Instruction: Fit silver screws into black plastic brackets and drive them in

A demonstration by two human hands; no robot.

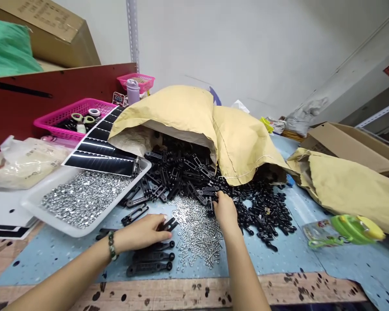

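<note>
My left hand [145,232] is closed on a black plastic bracket [169,224], just left of a heap of small silver screws [197,235]. Three more black brackets [151,259] lie side by side below that hand. My right hand [225,211] reaches into the pile of black plastic parts [181,177] spilling from a tan paper sack [194,116]; its fingertips are curled down among the parts, and what they grip is hidden. A bead bracelet is on my left wrist.
A white tray [52,214] of silver nuts sits at left, with black strips [100,149] laid over it. Pink baskets [74,114] stand behind. A second tan sack [346,185], a cardboard box [353,144] and a green-lidded bottle [346,231] lie right.
</note>
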